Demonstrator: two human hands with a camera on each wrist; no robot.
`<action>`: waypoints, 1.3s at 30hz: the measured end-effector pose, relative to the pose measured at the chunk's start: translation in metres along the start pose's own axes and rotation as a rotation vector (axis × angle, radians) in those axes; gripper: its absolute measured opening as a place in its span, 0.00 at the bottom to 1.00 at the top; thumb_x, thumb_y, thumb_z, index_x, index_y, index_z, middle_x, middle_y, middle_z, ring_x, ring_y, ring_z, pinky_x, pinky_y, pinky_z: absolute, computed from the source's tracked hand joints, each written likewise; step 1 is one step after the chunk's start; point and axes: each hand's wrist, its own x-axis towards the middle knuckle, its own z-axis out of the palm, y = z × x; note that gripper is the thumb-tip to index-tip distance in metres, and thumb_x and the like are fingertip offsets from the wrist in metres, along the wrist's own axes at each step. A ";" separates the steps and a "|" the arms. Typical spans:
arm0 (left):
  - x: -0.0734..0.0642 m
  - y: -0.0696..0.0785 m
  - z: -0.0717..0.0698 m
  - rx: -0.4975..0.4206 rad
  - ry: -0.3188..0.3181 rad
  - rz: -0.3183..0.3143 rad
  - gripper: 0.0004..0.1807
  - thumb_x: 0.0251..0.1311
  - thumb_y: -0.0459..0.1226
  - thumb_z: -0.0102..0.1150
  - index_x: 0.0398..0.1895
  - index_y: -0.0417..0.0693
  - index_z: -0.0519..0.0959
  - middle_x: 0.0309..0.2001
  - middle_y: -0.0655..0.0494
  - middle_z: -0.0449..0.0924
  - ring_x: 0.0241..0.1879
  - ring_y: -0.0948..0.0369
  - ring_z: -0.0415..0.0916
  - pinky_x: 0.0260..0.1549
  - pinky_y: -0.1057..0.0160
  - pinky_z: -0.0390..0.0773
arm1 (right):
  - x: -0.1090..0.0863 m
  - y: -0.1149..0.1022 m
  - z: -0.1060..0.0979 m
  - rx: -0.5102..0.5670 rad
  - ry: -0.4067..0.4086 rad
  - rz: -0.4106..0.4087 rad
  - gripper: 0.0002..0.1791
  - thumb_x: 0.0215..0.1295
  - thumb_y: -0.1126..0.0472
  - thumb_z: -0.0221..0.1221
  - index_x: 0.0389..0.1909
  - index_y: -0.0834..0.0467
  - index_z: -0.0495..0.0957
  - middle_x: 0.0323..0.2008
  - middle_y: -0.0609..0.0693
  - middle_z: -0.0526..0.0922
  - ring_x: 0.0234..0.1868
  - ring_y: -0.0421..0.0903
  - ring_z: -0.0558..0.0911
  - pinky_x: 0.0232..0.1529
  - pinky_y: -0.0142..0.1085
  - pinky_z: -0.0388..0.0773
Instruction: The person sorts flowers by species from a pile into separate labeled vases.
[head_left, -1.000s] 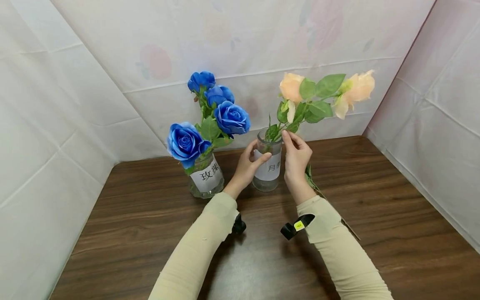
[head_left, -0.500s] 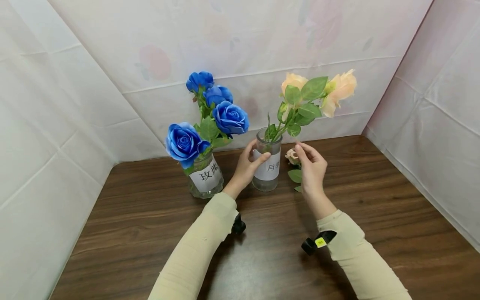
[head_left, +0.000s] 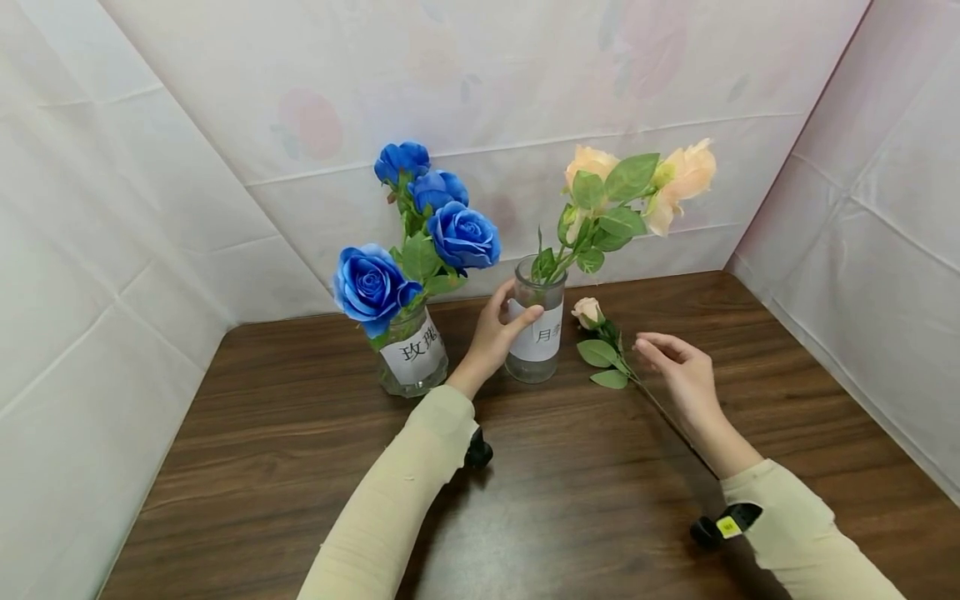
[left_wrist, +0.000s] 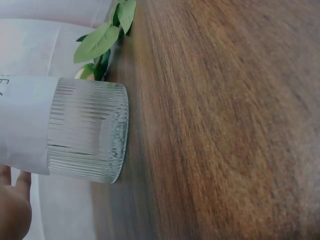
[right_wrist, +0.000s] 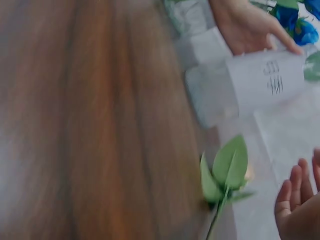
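Observation:
My left hand (head_left: 491, 337) grips a ribbed glass jar (head_left: 534, 369) with a white paper label, fingers behind it and thumb across the front. Peach flowers (head_left: 682, 185) with green leaves lean out of the jar to the right. To the right of it, a single pale peach rose (head_left: 588, 313) lies on the table, its long stem running towards the front right. My right hand (head_left: 686, 383) hovers beside that stem, fingers loosely bent and holding nothing. In the right wrist view the rose's leaves (right_wrist: 231, 162) are apart from my fingertips.
Left of the gripped jar, a second labelled glass jar (head_left: 412, 362) holds several blue roses (head_left: 371, 283). Both jars stand on a dark wooden table (head_left: 300, 467) near its back edge. Pale patterned cloth (head_left: 510, 83) hangs behind and at the sides.
My right hand has let go of a peach flower's stem and moved right and nearer. The flowers have swung left, and the lying rose is uncovered. My left hand stays on the jar.

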 end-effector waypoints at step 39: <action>-0.001 -0.001 -0.003 0.008 -0.014 -0.012 0.35 0.66 0.43 0.61 0.75 0.49 0.61 0.70 0.50 0.65 0.71 0.54 0.57 0.68 0.52 0.62 | -0.005 0.037 -0.055 -0.623 -0.394 0.136 0.20 0.69 0.63 0.61 0.54 0.74 0.78 0.42 0.64 0.85 0.33 0.47 0.81 0.30 0.38 0.79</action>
